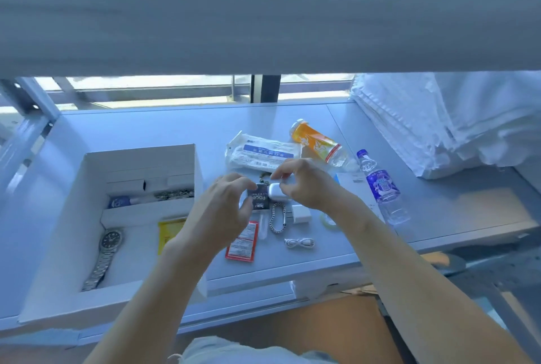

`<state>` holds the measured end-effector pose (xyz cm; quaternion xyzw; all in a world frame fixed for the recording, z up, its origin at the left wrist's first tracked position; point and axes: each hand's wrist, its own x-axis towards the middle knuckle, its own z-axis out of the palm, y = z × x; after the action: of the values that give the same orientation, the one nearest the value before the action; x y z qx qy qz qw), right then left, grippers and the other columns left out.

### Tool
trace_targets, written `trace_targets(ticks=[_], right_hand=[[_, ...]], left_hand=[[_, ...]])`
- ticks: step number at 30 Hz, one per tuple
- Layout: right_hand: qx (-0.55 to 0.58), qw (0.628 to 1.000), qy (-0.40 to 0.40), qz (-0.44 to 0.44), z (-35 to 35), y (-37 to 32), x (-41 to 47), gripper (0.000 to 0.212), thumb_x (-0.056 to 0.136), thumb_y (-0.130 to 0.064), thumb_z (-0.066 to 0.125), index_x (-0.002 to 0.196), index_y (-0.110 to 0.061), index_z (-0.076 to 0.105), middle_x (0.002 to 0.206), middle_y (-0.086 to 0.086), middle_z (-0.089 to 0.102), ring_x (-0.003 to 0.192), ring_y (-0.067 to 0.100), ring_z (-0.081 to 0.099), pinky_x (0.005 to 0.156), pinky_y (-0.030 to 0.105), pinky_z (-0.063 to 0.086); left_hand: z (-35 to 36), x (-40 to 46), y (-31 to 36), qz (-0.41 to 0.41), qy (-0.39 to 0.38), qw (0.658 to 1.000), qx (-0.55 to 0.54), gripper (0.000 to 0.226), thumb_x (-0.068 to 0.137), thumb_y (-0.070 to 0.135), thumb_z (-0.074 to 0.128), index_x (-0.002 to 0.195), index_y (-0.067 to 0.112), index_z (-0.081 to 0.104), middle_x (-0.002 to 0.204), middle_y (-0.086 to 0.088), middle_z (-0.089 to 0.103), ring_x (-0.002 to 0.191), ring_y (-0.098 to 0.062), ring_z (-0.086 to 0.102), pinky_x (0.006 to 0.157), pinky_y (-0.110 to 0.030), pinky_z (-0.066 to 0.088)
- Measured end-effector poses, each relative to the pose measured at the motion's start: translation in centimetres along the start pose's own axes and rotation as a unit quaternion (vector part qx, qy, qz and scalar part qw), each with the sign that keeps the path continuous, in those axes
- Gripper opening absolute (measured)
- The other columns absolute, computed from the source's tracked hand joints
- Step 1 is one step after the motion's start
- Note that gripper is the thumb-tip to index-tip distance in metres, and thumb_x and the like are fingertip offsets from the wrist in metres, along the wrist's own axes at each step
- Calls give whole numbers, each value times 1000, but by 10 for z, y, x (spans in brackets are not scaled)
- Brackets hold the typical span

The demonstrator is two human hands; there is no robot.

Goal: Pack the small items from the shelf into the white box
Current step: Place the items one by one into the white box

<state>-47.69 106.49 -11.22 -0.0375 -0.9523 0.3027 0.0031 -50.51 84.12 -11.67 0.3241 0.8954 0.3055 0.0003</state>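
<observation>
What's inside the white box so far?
In the white box: a wristwatch, a yellow packet partly covered by the left hand, a blue-labelled tube and something glittery in an inner tray. The near wall hides anything behind it.

Two bare forearms, no sleeves on them.
The left hand and right hand wear no gloves, rings or watch; wrists are uncovered. Below the arms, at the bottom edge, shows pale light-blue fabric clothing with a frayed thread.
</observation>
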Motion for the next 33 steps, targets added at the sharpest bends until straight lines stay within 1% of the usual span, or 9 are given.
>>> trace_targets(ticks=[4,6,8,12,18,21,25,28,33], right_hand=[[-9,999,-29,-24,17,22,-8,24,84,-5,71,100,-21,80,83,-21,59,81,2,55,76,4,38],[-5,998,-54,-30,26,34,-14,29,81,-1,68,100,-19,80,90,-11,65,88,14,61,83,23,49],[-8,997,-67,-24,32,47,-22,31,80,-3,68,101,-22,79,95,-9,66,92,17,64,85,30,51],[14,997,-70,-26,44,69,-38,30,78,-6,70,100,-24,79,95,-12,67,91,7,63,79,23,46],[-20,996,-80,-43,55,89,-59,24,78,-28,80,101,-29,77,91,-19,63,86,1,58,80,31,53],[5,995,-95,-43,60,95,-68,20,79,-18,79,99,-21,76,91,-10,65,84,9,63,81,33,54],[13,996,-82,-42,63,100,-72,15,82,-14,77,97,-18,77,97,-8,65,85,9,63,79,24,49],[1,996,-81,-45,63,98,-73,10,86,-18,75,95,-17,78,106,-8,68,104,14,66,87,32,52],[3,998,-61,-25,51,96,-75,6,86,-19,70,86,-19,76,92,-9,66,90,13,66,74,33,52]], left_hand=[[39,-11,14,-54,-8,999,-1,25,93,18,61,116,25,69,117,8,65,104,-18,61,86,-33,48],[58,-20,14,-82,-9,997,10,26,92,20,61,116,25,69,118,7,65,108,-20,61,81,-31,45],[73,-28,8,-107,-5,994,22,24,92,19,63,114,21,70,120,3,66,109,-24,61,83,-32,43],[94,-39,-2,-119,11,992,39,17,91,21,67,107,19,71,116,3,65,109,-24,58,87,-32,46],[124,-41,-3,-132,-16,988,82,23,92,29,66,112,19,69,115,3,66,115,-23,54,88,-37,50],[129,-36,1,-158,-24,982,102,26,90,35,69,113,22,67,114,3,64,116,-25,52,85,-42,52],[132,-28,8,-165,-14,976,139,28,88,38,73,110,24,63,111,5,63,112,-24,54,83,-42,52],[134,-22,12,-166,6,976,139,20,87,32,74,99,21,62,104,3,66,105,-25,57,80,-41,51],[129,-17,15,-178,35,977,113,7,85,15,68,89,16,62,92,-3,68,96,-31,58,74,-40,47]])
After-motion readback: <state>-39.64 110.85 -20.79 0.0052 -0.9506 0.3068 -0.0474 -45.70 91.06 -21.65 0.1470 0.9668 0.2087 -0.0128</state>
